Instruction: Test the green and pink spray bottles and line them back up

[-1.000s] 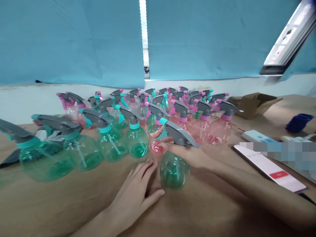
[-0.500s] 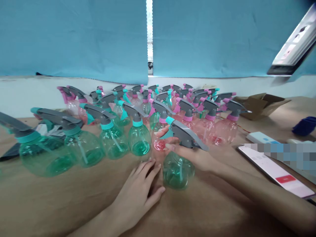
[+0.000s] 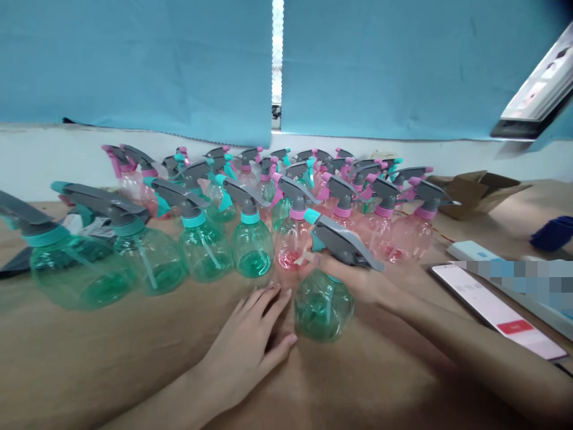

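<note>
My right hand (image 3: pixel 356 276) is wrapped round the neck of a green spray bottle (image 3: pixel 324 307), just below its grey trigger head (image 3: pixel 342 240). The bottle stands upright on the table with its turquoise nozzle toward the left. My left hand (image 3: pixel 255 331) lies flat on the tabletop to the left of this bottle, fingers stretched out and holding nothing. Beyond my hands, a clear green spray bottle (image 3: pixel 253 251) and a pink one (image 3: pixel 290 239) stand side by side. Part of my right fingers is hidden behind the bottle neck.
Several more green spray bottles (image 3: pixel 206 254) line the left, and pink ones (image 3: pixel 414 233) stand right of centre, with further rows behind. A phone (image 3: pixel 492 310), a dark blue object (image 3: pixel 553 232) and an open cardboard box (image 3: pixel 481 191) lie to the right. Blue cloth (image 3: pixel 134 65) hangs behind.
My right fingers, more stretched out before, have closed round the neck of the green spray bottle. The left hand stays flat. The view has shifted slightly.
</note>
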`<state>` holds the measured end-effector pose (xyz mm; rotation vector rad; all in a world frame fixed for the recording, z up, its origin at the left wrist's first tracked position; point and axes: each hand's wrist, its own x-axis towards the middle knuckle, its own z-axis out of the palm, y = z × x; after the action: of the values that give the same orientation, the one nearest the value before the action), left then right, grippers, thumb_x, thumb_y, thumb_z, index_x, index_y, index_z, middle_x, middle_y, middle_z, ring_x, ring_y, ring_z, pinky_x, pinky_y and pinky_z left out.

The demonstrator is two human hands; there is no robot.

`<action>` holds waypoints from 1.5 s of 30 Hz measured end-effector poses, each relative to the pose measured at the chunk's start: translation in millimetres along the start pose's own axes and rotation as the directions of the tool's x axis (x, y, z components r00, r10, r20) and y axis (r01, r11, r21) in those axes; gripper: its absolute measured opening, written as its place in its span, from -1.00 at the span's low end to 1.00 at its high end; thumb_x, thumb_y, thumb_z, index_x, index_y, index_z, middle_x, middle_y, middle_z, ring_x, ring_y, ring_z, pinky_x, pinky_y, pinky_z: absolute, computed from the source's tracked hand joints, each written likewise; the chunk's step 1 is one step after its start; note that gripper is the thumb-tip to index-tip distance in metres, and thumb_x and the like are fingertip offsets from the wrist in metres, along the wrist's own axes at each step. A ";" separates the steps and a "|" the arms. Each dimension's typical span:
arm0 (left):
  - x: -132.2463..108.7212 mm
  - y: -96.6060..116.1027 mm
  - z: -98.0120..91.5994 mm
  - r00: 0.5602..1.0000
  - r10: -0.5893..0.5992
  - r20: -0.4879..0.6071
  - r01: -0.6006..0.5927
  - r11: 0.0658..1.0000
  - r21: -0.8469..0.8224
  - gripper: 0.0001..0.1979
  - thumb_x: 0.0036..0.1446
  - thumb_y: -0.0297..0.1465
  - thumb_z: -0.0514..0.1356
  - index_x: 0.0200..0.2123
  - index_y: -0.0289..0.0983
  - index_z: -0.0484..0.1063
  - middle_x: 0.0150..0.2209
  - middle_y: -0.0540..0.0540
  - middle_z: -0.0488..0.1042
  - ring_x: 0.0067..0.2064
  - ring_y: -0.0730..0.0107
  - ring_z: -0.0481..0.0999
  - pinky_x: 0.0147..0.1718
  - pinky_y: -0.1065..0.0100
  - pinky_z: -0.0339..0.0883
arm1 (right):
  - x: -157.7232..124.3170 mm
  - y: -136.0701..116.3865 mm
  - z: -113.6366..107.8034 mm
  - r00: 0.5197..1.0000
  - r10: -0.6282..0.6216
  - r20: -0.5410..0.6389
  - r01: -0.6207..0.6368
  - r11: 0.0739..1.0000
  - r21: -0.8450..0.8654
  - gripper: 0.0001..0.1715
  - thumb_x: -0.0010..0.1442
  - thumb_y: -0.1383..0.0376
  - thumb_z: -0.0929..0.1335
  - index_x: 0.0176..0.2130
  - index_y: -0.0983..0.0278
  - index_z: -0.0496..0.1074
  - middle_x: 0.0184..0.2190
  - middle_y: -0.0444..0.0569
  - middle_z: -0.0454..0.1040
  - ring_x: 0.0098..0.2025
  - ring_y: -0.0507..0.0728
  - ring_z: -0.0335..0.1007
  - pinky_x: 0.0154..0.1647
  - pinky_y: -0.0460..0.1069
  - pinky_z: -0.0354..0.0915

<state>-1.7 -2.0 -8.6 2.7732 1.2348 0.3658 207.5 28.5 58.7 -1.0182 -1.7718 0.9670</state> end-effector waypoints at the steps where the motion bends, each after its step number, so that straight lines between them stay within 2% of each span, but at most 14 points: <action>1: 0.1 -0.4 0.7 1.000 -0.001 -0.006 0.001 1.000 0.000 -0.45 0.25 -0.19 0.08 0.23 -0.31 0.11 0.20 -0.24 0.21 0.20 0.03 0.17 0.08 0.03 0.16 | -0.3 0.6 -0.5 1.000 0.001 0.006 -0.001 1.000 -0.002 -0.80 0.15 0.16 0.31 -0.38 0.22 0.42 -0.47 -0.14 0.45 -0.42 0.02 0.37 -0.35 -0.04 0.34; 7: -0.6 -1.6 2.1 0.999 0.013 -0.030 -0.014 1.000 -0.012 -0.45 0.24 -0.20 0.09 0.23 -0.27 0.11 0.19 -0.22 0.22 0.19 0.04 0.18 0.07 0.03 0.18 | -0.6 -0.6 -0.9 0.999 -0.033 -0.033 0.033 0.999 0.010 -0.83 0.12 0.16 0.35 -0.39 0.21 0.43 -0.38 -0.13 0.50 -0.34 0.04 0.44 -0.22 -0.01 0.38; 12: -0.8 -0.6 1.0 1.000 -0.002 -0.020 0.001 1.000 -0.026 -0.45 0.23 -0.21 0.09 0.23 -0.28 0.10 0.20 -0.22 0.22 0.20 0.03 0.17 0.06 0.01 0.19 | 0.2 2.6 2.3 0.998 -0.059 0.007 0.059 0.997 0.045 -0.77 0.14 0.16 0.34 -0.18 0.14 0.46 -0.31 -0.12 0.54 -0.16 0.10 0.47 -0.03 0.05 0.35; 16: -0.1 -0.4 0.8 1.000 -0.001 -0.022 0.001 1.000 -0.023 -0.45 0.23 -0.21 0.10 0.22 -0.28 0.11 0.20 -0.22 0.21 0.20 0.03 0.16 0.06 0.01 0.18 | 0.4 9.4 3.2 0.999 -0.041 0.009 0.041 0.999 0.027 -0.75 0.12 0.19 0.36 -0.15 0.12 0.46 -0.20 -0.09 0.54 -0.07 0.14 0.45 0.01 0.09 0.35; 21: -0.5 0.1 0.3 1.000 0.005 -0.025 -0.006 1.000 -0.021 -0.46 0.23 -0.22 0.10 0.21 -0.29 0.13 0.19 -0.23 0.22 0.20 0.04 0.17 0.06 0.02 0.17 | 1.9 10.5 2.9 0.999 -0.053 0.002 0.053 0.998 -0.026 -0.76 0.11 0.17 0.35 -0.18 0.14 0.47 -0.16 -0.07 0.54 -0.06 0.18 0.45 0.01 0.16 0.35; 26: -0.2 1.0 -1.8 1.000 0.008 -0.018 -0.008 0.999 -0.032 -0.47 0.23 -0.23 0.10 0.21 -0.29 0.13 0.19 -0.24 0.22 0.20 0.04 0.17 0.07 0.02 0.16 | 2.1 1.1 2.1 0.994 -0.107 -0.004 0.106 0.991 -0.076 -0.76 0.10 0.20 0.37 -0.18 0.15 0.45 -0.18 -0.08 0.54 -0.10 0.14 0.46 -0.01 0.10 0.35; 32: 0.5 0.4 -2.1 1.000 0.004 -0.004 -0.005 1.000 -0.019 -0.48 0.23 -0.22 0.10 0.20 -0.30 0.15 0.19 -0.23 0.22 0.20 0.04 0.16 0.07 0.02 0.16 | 0.6 -5.6 3.5 0.999 -0.045 -0.007 0.044 0.993 -0.106 -0.87 0.13 0.18 0.33 -0.32 0.16 0.44 -0.26 -0.08 0.53 -0.14 0.14 0.45 0.04 0.16 0.28; 38: 0.2 1.3 -3.4 1.000 0.012 -0.002 -0.012 1.000 -0.018 -0.51 0.23 -0.23 0.11 0.17 -0.31 0.20 0.19 -0.24 0.23 0.19 0.02 0.18 0.07 0.02 0.18 | 2.1 -0.8 4.2 0.990 -0.138 -0.024 0.135 0.987 -0.091 -0.91 0.14 0.22 0.33 -0.32 0.17 0.42 -0.27 -0.10 0.51 -0.12 0.13 0.42 0.10 0.19 0.22; 45: 0.6 1.1 -3.4 1.000 0.024 0.016 -0.024 1.000 -0.002 -0.52 0.25 -0.22 0.09 0.16 -0.33 0.23 0.19 -0.25 0.22 0.21 0.03 0.14 0.09 0.01 0.14 | 2.2 1.9 3.9 0.992 -0.129 -0.010 0.127 0.988 -0.087 -0.87 0.14 0.21 0.33 -0.27 0.17 0.42 -0.26 -0.11 0.51 -0.10 0.12 0.42 0.07 0.14 0.25</action>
<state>-1.4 -2.4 -5.0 2.7862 1.1988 0.3459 203.8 30.4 56.3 -0.9500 -1.8552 0.8067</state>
